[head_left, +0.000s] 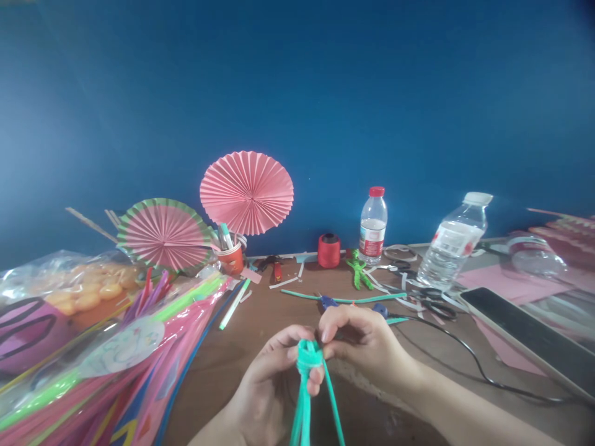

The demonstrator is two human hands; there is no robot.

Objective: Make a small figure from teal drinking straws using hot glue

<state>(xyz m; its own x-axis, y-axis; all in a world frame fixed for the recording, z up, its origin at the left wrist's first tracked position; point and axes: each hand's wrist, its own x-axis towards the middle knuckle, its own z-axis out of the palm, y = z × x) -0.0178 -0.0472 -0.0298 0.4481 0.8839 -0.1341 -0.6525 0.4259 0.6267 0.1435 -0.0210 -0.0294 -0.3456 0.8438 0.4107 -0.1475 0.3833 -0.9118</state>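
Teal pipe cleaners (304,396) hang as a bundle in front of me, wound into a thick wrapped band near their top. My left hand (274,365) grips this wrapped part between thumb and fingers, some fingertips showing behind it. Close against the right side of the band, my right hand (360,334) pinches a single teal strand, whose lower length slants down to the right. The exact pinch point is partly hidden by the fingers. Behind my hands, a loose teal pipe cleaner (267,295) does not show at that spot clearly, while one teal strip (302,295) lies across the table.
Bagged colourful pipe cleaners (186,334) cover the left. Pink paper fans (246,192) stand by a cup of markers (231,259). Behind are a red thread spool (329,251), a green figure (357,271) and a water bottle (372,229). A phone (530,334) and black cable (478,365) lie right.
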